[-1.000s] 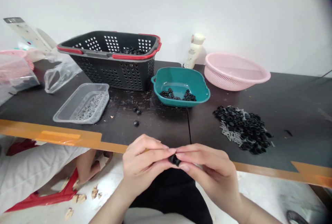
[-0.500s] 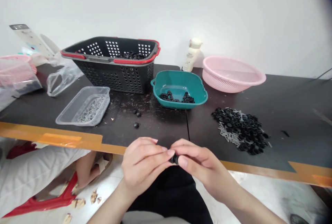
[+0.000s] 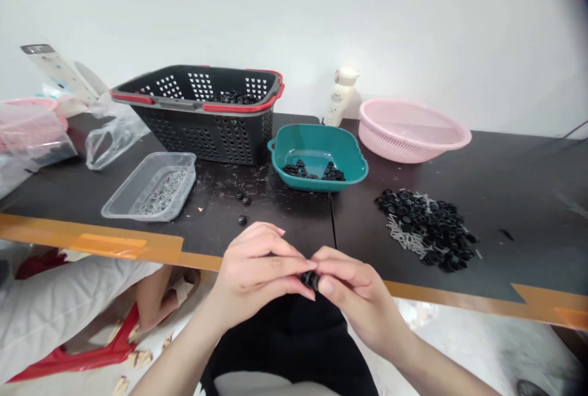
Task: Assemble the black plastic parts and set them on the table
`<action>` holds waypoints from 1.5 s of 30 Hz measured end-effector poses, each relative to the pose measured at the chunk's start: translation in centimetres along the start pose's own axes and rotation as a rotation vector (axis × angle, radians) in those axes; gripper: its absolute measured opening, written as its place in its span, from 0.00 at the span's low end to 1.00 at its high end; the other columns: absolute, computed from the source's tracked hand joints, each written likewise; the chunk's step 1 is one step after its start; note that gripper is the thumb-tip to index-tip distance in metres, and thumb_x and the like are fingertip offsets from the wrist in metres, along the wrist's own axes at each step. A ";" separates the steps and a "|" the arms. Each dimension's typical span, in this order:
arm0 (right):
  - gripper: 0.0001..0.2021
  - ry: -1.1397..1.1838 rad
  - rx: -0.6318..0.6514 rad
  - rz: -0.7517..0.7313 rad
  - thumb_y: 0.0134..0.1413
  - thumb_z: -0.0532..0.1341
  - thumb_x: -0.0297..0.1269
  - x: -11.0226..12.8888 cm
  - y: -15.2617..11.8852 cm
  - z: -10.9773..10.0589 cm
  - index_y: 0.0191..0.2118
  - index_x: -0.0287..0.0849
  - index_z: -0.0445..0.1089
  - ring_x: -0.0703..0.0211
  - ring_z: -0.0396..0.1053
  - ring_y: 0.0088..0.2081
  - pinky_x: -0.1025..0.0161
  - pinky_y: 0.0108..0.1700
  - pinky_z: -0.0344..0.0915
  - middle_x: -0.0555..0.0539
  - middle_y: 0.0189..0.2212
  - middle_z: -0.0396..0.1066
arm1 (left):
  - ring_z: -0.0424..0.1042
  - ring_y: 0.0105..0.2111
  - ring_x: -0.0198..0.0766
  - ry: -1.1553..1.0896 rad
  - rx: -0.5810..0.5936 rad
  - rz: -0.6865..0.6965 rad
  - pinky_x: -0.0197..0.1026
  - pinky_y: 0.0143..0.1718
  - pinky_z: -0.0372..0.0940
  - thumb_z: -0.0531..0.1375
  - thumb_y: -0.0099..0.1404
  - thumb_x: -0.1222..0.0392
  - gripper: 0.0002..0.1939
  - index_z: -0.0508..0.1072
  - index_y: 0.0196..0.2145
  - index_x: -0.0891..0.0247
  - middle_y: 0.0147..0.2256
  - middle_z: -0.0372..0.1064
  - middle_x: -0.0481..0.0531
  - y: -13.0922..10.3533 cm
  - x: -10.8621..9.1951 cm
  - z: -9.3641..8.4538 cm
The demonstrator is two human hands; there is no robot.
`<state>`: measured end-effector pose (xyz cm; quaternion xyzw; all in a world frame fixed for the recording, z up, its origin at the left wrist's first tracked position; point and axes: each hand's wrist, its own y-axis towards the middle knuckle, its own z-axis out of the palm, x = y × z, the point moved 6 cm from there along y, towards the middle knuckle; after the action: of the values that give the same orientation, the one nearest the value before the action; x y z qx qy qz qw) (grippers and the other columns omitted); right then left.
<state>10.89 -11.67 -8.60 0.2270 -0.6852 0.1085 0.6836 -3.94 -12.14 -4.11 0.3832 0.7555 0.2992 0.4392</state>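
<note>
Small round black parts [image 3: 309, 280] are pinched between my two hands, just in front of the table edge. My left hand [image 3: 261, 270] grips them from the left with thumb and fingers. From the other side, the thumb and fingers of my right hand [image 3: 353, 289] close on them. Fingertips cover much of the parts, so their number is unclear. On the dark table [image 3: 285, 224] beyond lie loose black caps [image 3: 242, 220]. A heap of black parts [image 3: 427, 224] mixed with pale pins lies to the right.
A teal basin [image 3: 321, 139] holds black parts. Left stand a clear tray [image 3: 124, 200] of metal pins and a black basket [image 3: 197, 133]. Farther back are a white bottle [image 3: 340, 97] and a pink basket [image 3: 413, 133]. Another person's leg [image 3: 149, 298] shows below the table, left.
My left hand has risen slightly, its thumb and fingers now spread wider around the black parts. More of the parts shows between the fingertips. My right hand has shifted slightly right.
</note>
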 end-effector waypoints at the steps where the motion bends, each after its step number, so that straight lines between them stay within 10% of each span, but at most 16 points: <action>1: 0.13 0.031 -0.005 0.002 0.63 0.61 0.44 -0.3 -0.1 0.1 0.31 0.43 0.76 0.60 0.65 0.32 0.63 0.35 0.63 0.49 0.29 0.67 | 0.75 0.27 0.33 -0.008 -0.011 -0.004 0.42 0.40 0.69 0.67 0.61 0.54 0.08 0.80 0.36 0.60 0.27 0.78 0.46 -0.1 0.0 0.1; 8: 0.04 0.167 -0.166 0.073 0.55 0.68 0.39 -1.0 -0.4 -0.9 0.38 0.52 0.79 0.63 0.70 0.32 0.67 0.36 0.68 0.52 0.32 0.74 | 0.75 0.28 0.33 -0.014 -0.067 -0.035 0.43 0.42 0.68 0.68 0.60 0.57 0.09 0.80 0.37 0.61 0.28 0.78 0.46 -0.5 0.4 0.5; 16: 0.19 -0.238 -0.248 -0.323 0.55 0.66 0.24 2.5 -1.2 -1.3 0.48 0.55 0.79 0.59 0.74 0.33 0.64 0.34 0.72 0.48 0.33 0.79 | 0.75 0.27 0.34 0.011 -0.128 -0.057 0.45 0.42 0.68 0.66 0.62 0.55 0.07 0.80 0.36 0.60 0.29 0.79 0.46 -0.9 0.3 0.8; 21: 0.11 -0.021 -0.313 -0.126 0.49 0.71 0.30 0.9 -0.9 -1.5 0.37 0.56 0.82 0.61 0.73 0.29 0.66 0.29 0.71 0.50 0.31 0.77 | 0.75 0.27 0.34 0.068 -0.149 -0.029 0.44 0.41 0.68 0.65 0.64 0.56 0.06 0.80 0.37 0.59 0.28 0.79 0.46 -0.8 -0.3 0.6; 28: 0.11 0.397 0.009 0.312 0.40 0.76 0.33 -0.8 0.8 -1.0 0.34 0.46 0.81 0.67 0.71 0.26 0.70 0.31 0.69 0.52 0.26 0.77 | 0.74 0.26 0.33 0.094 -0.137 0.018 0.44 0.43 0.67 0.66 0.63 0.55 0.07 0.80 0.37 0.59 0.28 0.79 0.46 -0.4 -0.8 0.3; 45: 0.08 0.331 0.301 0.354 0.44 0.73 0.28 -0.2 0.9 -2.7 0.31 0.48 0.83 0.67 0.74 0.25 0.70 0.34 0.71 0.54 0.26 0.81 | 0.74 0.27 0.32 0.037 0.079 0.051 0.45 0.47 0.65 0.63 0.66 0.54 0.08 0.80 0.36 0.60 0.27 0.78 0.46 0.8 -1.5 1.7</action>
<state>12.85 -9.64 -8.52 0.1819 -0.5692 0.3623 0.7153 -1.68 -12.79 -3.56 0.4137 0.7648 0.2872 0.4018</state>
